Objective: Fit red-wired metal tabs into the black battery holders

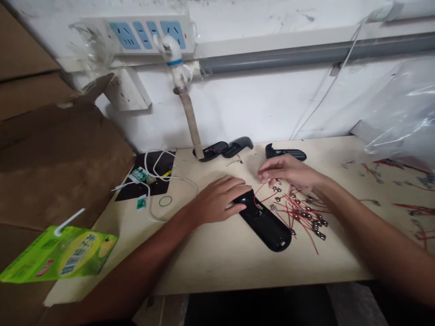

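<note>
A long black plastic shell [267, 226] with rounded ends lies slanted on the table, its hollow side up. My left hand [220, 199] grips its upper end, the thumb along the near edge and the fingers over the top. A thin red wire [255, 195] curves up out of the shell toward my right hand [283, 171]. The fingertips of that hand are pinched together at the wire's far end; what exactly sits between them is partly hidden. Just below my right hand lies a pile of red wires with small metal contact pieces [301, 213].
Behind are more black shells [238, 147], [288, 154] near the wall. To the left are a white cable [154, 170], green circuit boards [141, 202], a green drink pouch [64, 253] and a cardboard box [68, 167]. More wires [418, 210] lie at right. A ribbed hose [192, 122] hangs down.
</note>
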The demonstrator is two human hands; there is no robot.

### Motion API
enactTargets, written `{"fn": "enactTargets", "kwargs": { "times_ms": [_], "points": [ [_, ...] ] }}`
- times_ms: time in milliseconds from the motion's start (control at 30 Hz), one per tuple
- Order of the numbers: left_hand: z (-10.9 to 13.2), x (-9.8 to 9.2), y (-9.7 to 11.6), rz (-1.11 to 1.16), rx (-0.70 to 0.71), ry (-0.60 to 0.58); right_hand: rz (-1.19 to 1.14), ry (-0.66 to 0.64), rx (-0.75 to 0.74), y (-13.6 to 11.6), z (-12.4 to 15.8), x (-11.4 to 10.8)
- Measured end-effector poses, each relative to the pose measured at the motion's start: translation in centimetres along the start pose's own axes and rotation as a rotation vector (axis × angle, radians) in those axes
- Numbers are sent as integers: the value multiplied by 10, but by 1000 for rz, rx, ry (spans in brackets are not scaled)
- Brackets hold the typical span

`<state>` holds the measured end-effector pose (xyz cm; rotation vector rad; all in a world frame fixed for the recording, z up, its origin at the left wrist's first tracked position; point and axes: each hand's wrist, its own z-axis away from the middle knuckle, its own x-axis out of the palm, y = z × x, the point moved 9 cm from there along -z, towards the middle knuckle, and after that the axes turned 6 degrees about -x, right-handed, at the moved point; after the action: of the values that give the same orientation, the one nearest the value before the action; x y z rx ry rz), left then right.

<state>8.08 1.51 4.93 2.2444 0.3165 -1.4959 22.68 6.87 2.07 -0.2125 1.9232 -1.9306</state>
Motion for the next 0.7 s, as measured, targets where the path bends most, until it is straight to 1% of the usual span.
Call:
{"fn": "enactTargets", "kwargs": {
  "times_ms": [67, 133, 233, 300, 367, 467, 567, 700],
  "points": [
    [0, 4, -6, 22, -60, -17, 190, -20, -29, -3, 2, -11],
    [0, 3, -12, 54, -107, -9, 351, -122, -32, -4, 5, -12],
    [1, 0, -23, 69, -168, 17, 528, -323, -31, -2, 12, 4],
    [2, -3, -32, 52, -215, 51, 656, -417, -51, 0, 15, 16],
    [2, -6, -39, 36, -247, 82, 750, -429, -91, -1, 15, 22],
    [3, -7, -45, 26, -259, 104, 829, -430, -141, -2, 15, 25],
    [3, -6, -46, 22, -262, 108, 853, -450, -156, 1, 16, 21],
    [3, -6, -47, 21, -273, 113, 951, -453, -211, 2, 16, 18]
  ]
}}
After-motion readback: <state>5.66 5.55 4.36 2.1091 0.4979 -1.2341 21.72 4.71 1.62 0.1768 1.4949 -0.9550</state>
